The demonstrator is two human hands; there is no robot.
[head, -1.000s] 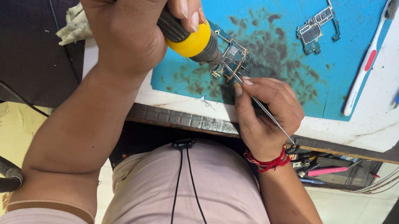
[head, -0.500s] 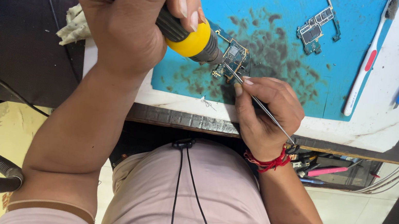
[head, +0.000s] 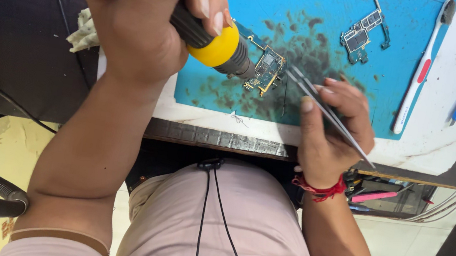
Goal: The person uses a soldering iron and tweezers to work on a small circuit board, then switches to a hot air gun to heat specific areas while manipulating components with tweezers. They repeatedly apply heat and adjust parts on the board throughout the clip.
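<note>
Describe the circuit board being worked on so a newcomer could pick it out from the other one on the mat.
Start at the blue work mat on the white benchtop. Near its front edge, over the dark stained patch, lies a small circuit board, right at the nozzle of the yellow-collared tool and beside the tweezers. The other board lies farther back near the toothbrush, with no tool on it.

Bright, even light is falling from above onto the blue rubber work mat (head: 327, 17), casting only soft shadows. The white worktop (head: 445, 146) is showing mild glare. Focus is staying sharp centrally, while the edges are bending slightly.
</note>
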